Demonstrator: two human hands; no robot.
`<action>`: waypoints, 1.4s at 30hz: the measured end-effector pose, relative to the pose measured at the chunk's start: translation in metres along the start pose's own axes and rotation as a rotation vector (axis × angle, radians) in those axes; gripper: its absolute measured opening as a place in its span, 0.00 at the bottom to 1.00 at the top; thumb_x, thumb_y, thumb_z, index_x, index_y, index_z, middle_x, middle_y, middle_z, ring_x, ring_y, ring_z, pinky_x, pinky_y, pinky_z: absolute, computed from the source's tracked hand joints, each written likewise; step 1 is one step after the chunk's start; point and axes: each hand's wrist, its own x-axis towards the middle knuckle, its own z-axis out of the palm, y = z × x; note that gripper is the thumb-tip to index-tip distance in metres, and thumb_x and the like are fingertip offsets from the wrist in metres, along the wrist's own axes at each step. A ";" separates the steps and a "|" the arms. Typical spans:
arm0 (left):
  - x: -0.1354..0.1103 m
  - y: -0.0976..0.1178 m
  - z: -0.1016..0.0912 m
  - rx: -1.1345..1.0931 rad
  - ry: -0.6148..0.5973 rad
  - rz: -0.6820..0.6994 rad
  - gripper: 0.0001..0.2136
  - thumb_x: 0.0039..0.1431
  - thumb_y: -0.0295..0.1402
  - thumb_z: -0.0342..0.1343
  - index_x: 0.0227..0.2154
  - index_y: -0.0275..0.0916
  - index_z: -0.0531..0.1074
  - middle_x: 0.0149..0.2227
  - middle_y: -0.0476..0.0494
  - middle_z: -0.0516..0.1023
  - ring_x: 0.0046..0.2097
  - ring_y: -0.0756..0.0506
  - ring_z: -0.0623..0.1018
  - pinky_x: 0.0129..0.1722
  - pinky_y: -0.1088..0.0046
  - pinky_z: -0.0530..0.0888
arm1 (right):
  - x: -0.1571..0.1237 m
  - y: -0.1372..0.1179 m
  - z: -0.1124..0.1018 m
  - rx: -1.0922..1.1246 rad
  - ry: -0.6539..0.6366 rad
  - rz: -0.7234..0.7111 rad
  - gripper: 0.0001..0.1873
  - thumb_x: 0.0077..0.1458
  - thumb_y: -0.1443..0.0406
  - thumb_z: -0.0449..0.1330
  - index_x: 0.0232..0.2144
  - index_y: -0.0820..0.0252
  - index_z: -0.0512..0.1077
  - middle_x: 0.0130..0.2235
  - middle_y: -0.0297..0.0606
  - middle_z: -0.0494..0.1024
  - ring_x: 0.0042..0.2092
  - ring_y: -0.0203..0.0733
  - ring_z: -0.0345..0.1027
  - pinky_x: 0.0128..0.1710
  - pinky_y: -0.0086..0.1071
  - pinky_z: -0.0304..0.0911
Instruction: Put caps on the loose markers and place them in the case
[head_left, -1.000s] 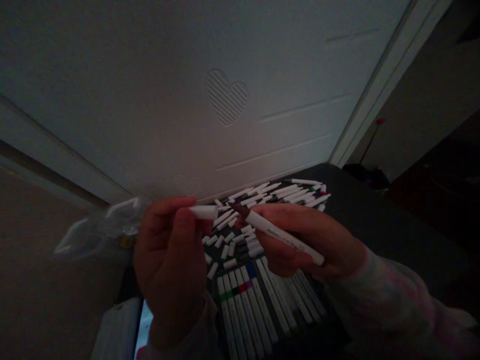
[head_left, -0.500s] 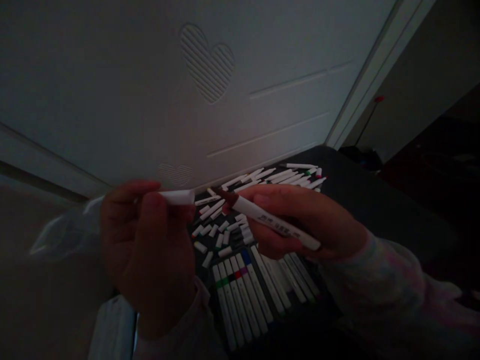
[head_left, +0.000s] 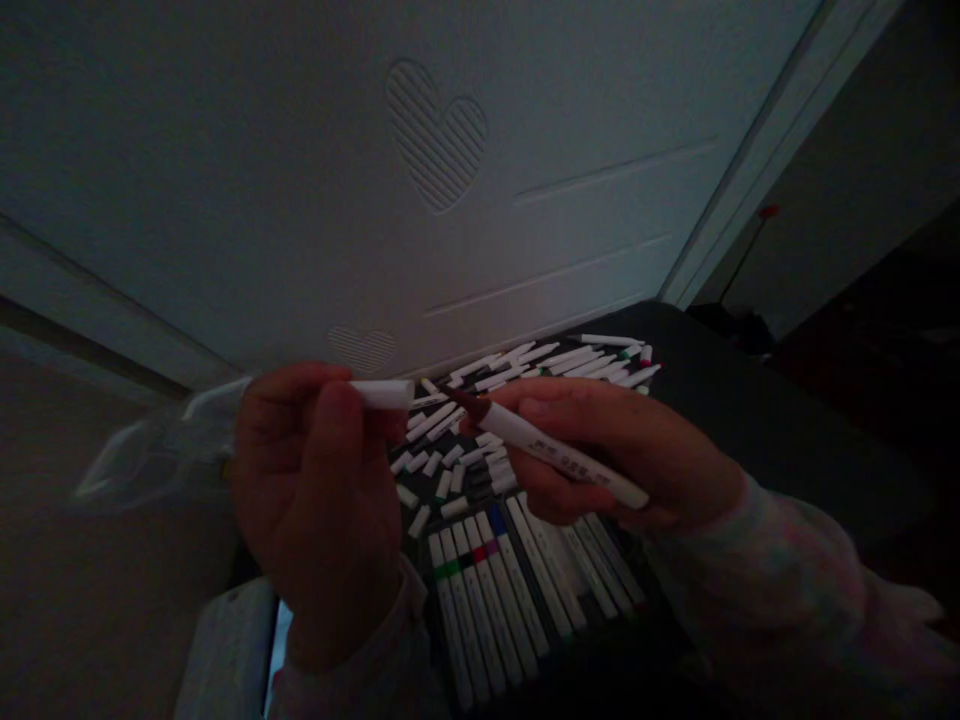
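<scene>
My right hand [head_left: 615, 455] grips a white marker [head_left: 559, 455] whose dark uncapped tip points left. My left hand [head_left: 319, 480] pinches a white cap [head_left: 382, 393] between thumb and fingers, a short gap left of that tip. Below both hands a dark case [head_left: 615, 650] holds a row of white markers [head_left: 510, 585] with coloured bands. Loose white caps [head_left: 442, 475] and more markers [head_left: 570, 362] lie scattered on the dark surface beyond.
A white panel with embossed hearts [head_left: 435, 135] rises behind the pile. A clear plastic bag [head_left: 157, 450] lies at the left. The dark table edge [head_left: 787, 400] runs off to the right, with a dim room beyond.
Both hands keep their hold on marker and cap. The cap and tip stay a short gap apart while the view shifts slightly.
</scene>
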 end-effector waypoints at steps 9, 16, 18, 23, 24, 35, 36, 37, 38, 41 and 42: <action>0.000 -0.007 -0.006 -0.059 -0.019 0.064 0.04 0.48 0.31 0.59 0.27 0.39 0.70 0.19 0.55 0.72 0.21 0.55 0.71 0.21 0.83 0.69 | 0.001 0.003 0.000 0.017 0.028 0.057 0.12 0.58 0.63 0.48 0.39 0.63 0.68 0.17 0.26 0.62 0.15 0.24 0.43 0.15 0.23 0.39; 0.000 -0.009 -0.011 -0.087 -0.076 0.027 0.04 0.49 0.32 0.59 0.28 0.40 0.71 0.22 0.55 0.73 0.24 0.55 0.71 0.24 0.83 0.69 | 0.001 0.003 0.000 -0.006 0.067 0.069 0.12 0.57 0.62 0.50 0.39 0.63 0.69 0.17 0.26 0.61 0.15 0.24 0.43 0.15 0.24 0.39; -0.001 -0.009 -0.012 -0.085 -0.084 0.017 0.04 0.49 0.32 0.58 0.29 0.40 0.71 0.22 0.55 0.73 0.24 0.55 0.71 0.25 0.83 0.69 | 0.002 0.003 0.001 -0.009 0.057 0.055 0.12 0.57 0.62 0.50 0.38 0.63 0.69 0.17 0.26 0.62 0.15 0.24 0.43 0.15 0.24 0.39; -0.002 -0.008 -0.012 -0.085 -0.119 0.005 0.03 0.50 0.31 0.58 0.29 0.41 0.71 0.22 0.55 0.73 0.24 0.56 0.72 0.24 0.84 0.69 | 0.002 0.004 0.002 -0.005 0.083 0.053 0.11 0.57 0.63 0.50 0.37 0.63 0.69 0.16 0.26 0.62 0.14 0.24 0.43 0.15 0.24 0.39; -0.002 -0.008 -0.012 -0.085 -0.127 -0.003 0.03 0.50 0.31 0.58 0.29 0.41 0.71 0.22 0.55 0.73 0.24 0.56 0.72 0.24 0.84 0.69 | 0.002 0.005 0.002 -0.010 0.085 0.057 0.12 0.57 0.62 0.50 0.37 0.63 0.69 0.16 0.26 0.62 0.14 0.24 0.43 0.15 0.24 0.39; -0.007 -0.001 -0.006 -0.061 -0.068 -0.056 0.02 0.47 0.29 0.58 0.26 0.39 0.71 0.20 0.55 0.73 0.22 0.56 0.72 0.22 0.87 0.69 | 0.004 0.006 0.001 -0.030 0.094 0.076 0.12 0.58 0.62 0.49 0.37 0.62 0.69 0.16 0.26 0.62 0.14 0.24 0.43 0.15 0.23 0.38; -0.007 -0.001 -0.006 -0.056 -0.068 -0.056 0.02 0.47 0.28 0.58 0.26 0.39 0.72 0.20 0.54 0.73 0.22 0.56 0.72 0.22 0.87 0.69 | 0.004 0.006 0.001 -0.029 0.096 0.079 0.12 0.58 0.62 0.49 0.37 0.63 0.69 0.16 0.26 0.62 0.14 0.24 0.43 0.15 0.23 0.38; -0.007 -0.001 -0.005 -0.053 -0.069 -0.057 0.02 0.47 0.28 0.58 0.26 0.39 0.72 0.20 0.54 0.73 0.23 0.56 0.72 0.22 0.87 0.69 | 0.004 0.006 0.001 -0.028 0.096 0.079 0.12 0.58 0.62 0.49 0.37 0.63 0.69 0.16 0.26 0.62 0.14 0.24 0.42 0.15 0.23 0.38; -0.007 -0.001 -0.005 -0.049 -0.071 -0.058 0.02 0.47 0.28 0.58 0.26 0.39 0.72 0.21 0.54 0.73 0.23 0.56 0.72 0.22 0.86 0.69 | 0.005 0.006 0.000 -0.026 0.093 0.078 0.12 0.58 0.62 0.49 0.37 0.63 0.69 0.16 0.26 0.62 0.14 0.24 0.42 0.15 0.24 0.38; -0.007 -0.002 -0.005 -0.021 -0.066 -0.055 0.03 0.46 0.29 0.59 0.26 0.40 0.72 0.21 0.54 0.73 0.23 0.56 0.72 0.23 0.86 0.69 | 0.005 0.006 0.000 -0.032 0.082 0.073 0.12 0.57 0.63 0.50 0.38 0.63 0.69 0.16 0.26 0.62 0.14 0.24 0.42 0.15 0.24 0.38; -0.007 -0.002 -0.006 -0.008 -0.062 -0.050 0.03 0.46 0.29 0.59 0.26 0.40 0.72 0.21 0.54 0.73 0.23 0.56 0.72 0.23 0.86 0.69 | 0.004 0.006 0.001 -0.036 0.084 0.074 0.12 0.57 0.63 0.50 0.38 0.63 0.69 0.16 0.26 0.62 0.14 0.24 0.42 0.15 0.24 0.38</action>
